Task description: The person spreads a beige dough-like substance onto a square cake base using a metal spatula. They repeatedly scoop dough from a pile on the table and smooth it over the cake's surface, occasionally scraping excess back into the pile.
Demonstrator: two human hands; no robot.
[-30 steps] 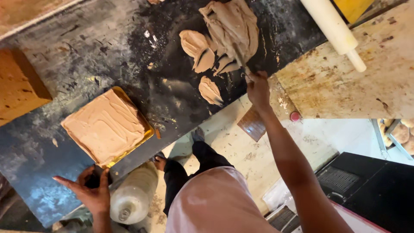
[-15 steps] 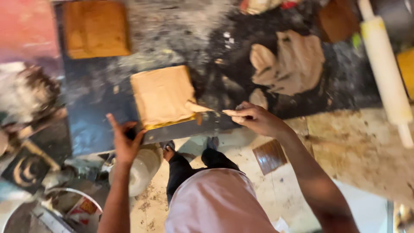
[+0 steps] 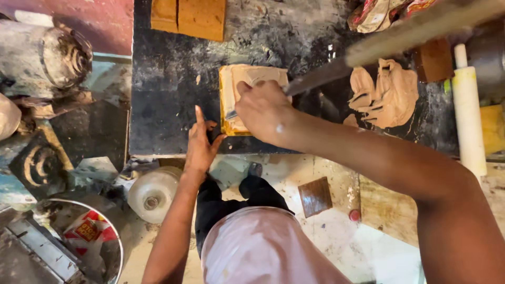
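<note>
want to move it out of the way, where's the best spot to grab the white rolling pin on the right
Probably the thick white barrel of the rolling pin, near its middle, coming from above with fingers wrapped across its width. It lies flat on the dark worktop, running away from the person, with its length uncovered. The narrow end handle gives less grip and sits close to clutter.

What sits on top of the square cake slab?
A tan cream layer covers the square cake slab. The right hand, gripping a long knife, hides its lower part.
</note>
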